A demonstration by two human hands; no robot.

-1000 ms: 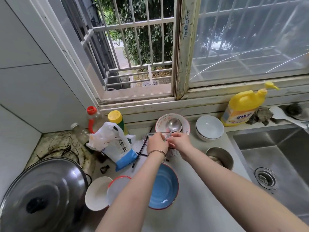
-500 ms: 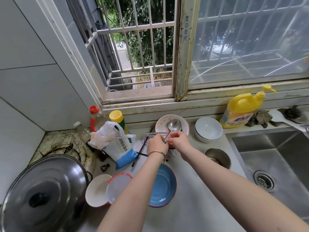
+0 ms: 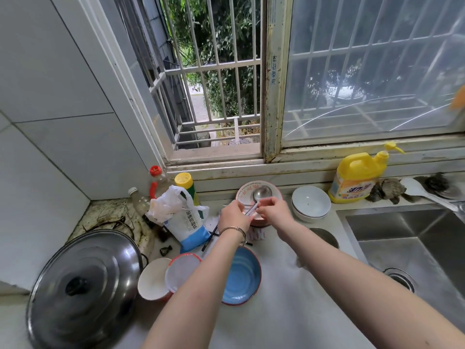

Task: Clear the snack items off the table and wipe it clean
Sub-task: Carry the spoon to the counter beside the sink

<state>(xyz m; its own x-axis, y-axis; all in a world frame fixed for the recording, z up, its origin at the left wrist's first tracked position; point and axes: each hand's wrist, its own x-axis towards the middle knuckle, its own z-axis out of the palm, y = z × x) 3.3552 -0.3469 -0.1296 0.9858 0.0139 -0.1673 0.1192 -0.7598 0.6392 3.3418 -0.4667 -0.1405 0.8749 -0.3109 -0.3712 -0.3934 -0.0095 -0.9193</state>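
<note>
The left hand (image 3: 232,217) and right hand (image 3: 273,212) pinch the handle of the spoon (image 3: 262,193) at the 6 o'clock rim of the bowl (image 3: 242,195), with bare counter (image 3: 281,303) at 5 o'clock.

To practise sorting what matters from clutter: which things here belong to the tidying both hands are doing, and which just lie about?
In use: left hand, right hand, shiny metal spoon, red-lettered white bowl.
Lying about: yellow plastic detergent bottle, round steel pot lid, blue-and-white salt bag.

The left hand (image 3: 232,215) and right hand (image 3: 273,211), pinching the spoon (image 3: 262,193), have moved a little forward and now cover the near rim of the bowl (image 3: 247,190). The view has tilted slightly upward.
</note>
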